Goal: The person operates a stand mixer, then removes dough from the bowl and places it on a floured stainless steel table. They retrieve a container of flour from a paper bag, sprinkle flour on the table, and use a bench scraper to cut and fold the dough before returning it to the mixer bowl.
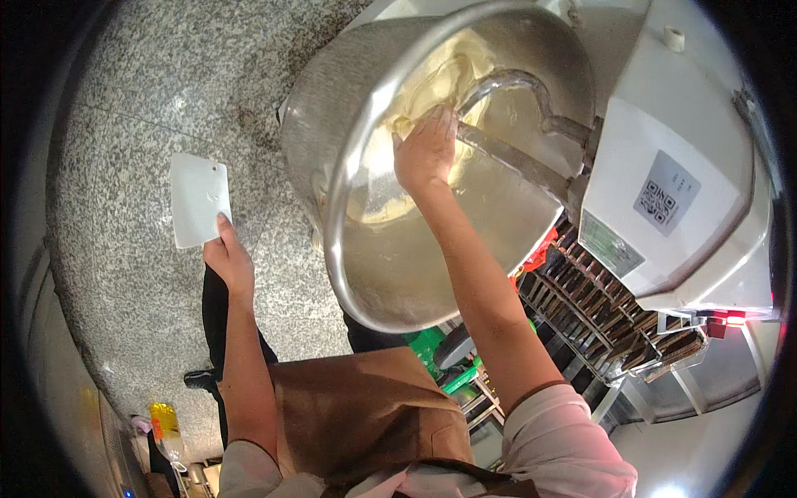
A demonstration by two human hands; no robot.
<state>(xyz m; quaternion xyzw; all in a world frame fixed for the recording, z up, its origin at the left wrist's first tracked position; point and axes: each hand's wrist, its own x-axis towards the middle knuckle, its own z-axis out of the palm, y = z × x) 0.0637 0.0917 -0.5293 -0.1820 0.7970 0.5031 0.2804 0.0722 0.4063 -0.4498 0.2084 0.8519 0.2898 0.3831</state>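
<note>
My left hand (231, 255) pinches the lower corner of a white plastic dough scraper (200, 200), held out over the floor to the left of the mixer bowl. Inside the large stainless steel mixing bowl (398, 299), my right hand (428, 148) lies on pale yellow dough (457, 62), its fingertips next to the mixer's curved dough hook (510, 78). A straight metal bar (510, 155) also reaches into the bowl, just beside this hand. Whether the right fingers grip any dough cannot be told.
The white mixer head (691, 162), bearing a printed code, stands at the right. Below it is a metal rack (598, 311) full of trays. Speckled stone flooring (137, 299) lies at the left. A bottle of yellow liquid (165, 423) is at the lower left.
</note>
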